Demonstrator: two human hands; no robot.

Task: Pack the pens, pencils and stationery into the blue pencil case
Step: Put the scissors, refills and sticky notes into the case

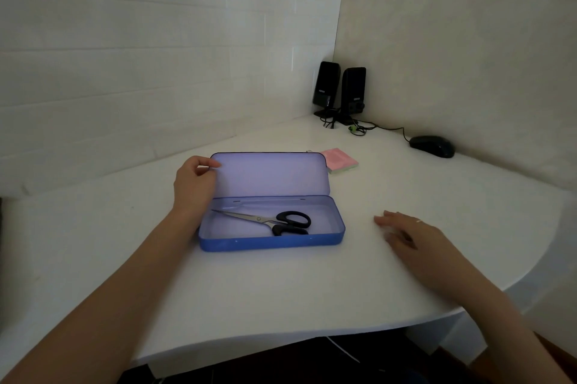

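The blue pencil case [271, 241] lies open in the middle of the white desk, its lid [274, 174] tipped up toward the wall. Black-handled scissors [281, 221] lie inside the tray, blades pointing left. My left hand [195, 183] pinches the lid's upper left corner. My right hand [409, 235] rests flat on the desk to the right of the case, fingers spread, holding nothing. A pink sticky-note pad [340, 160] lies behind the case's right end.
Two black speakers [340, 91] with tangled cables stand in the far corner. A black mouse [432, 146] sits by the right wall. The white desk [281, 296] has a curved front edge close to me.
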